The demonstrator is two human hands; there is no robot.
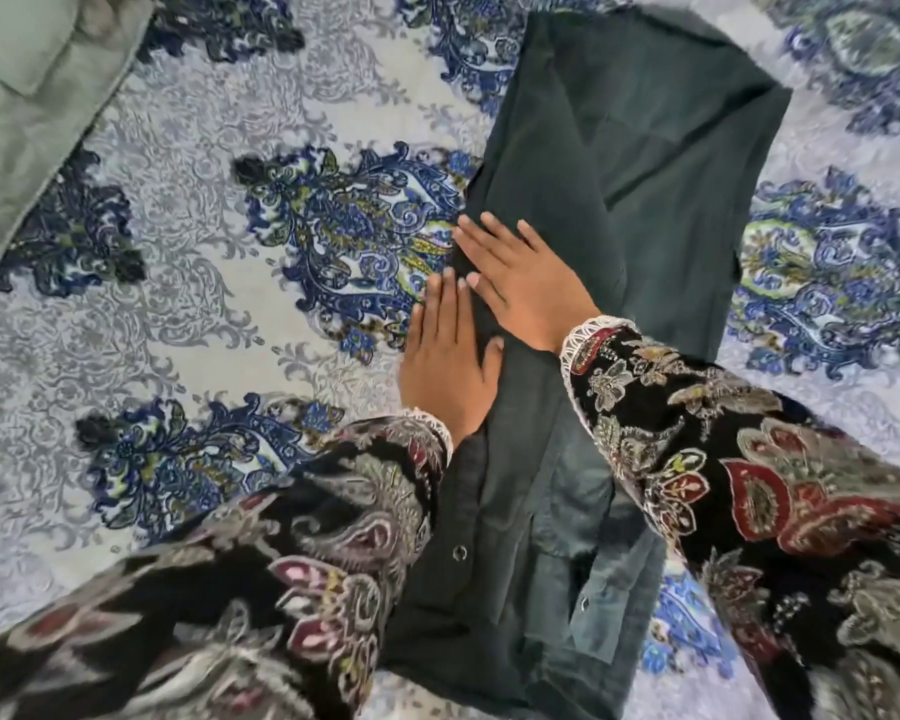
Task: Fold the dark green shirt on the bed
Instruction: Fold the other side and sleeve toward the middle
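Observation:
The dark green shirt (640, 163) lies on the bed as a long narrow strip, running from the far top right down to the near bottom centre. Its sides are folded inward, and snap buttons show on the near part. My left hand (450, 363) lies flat, palm down, on the shirt's left edge, fingers together. My right hand (526, 280) also lies flat on the cloth just beyond it, fingers spread and pointing left. Neither hand grips the fabric. Both wear dark floral sleeves with white lace cuffs.
The bedspread (188, 283) is pale grey-blue with large blue paisley motifs and stretches all around the shirt. A pale green pillow or folded cloth (27, 101) lies at the top left corner.

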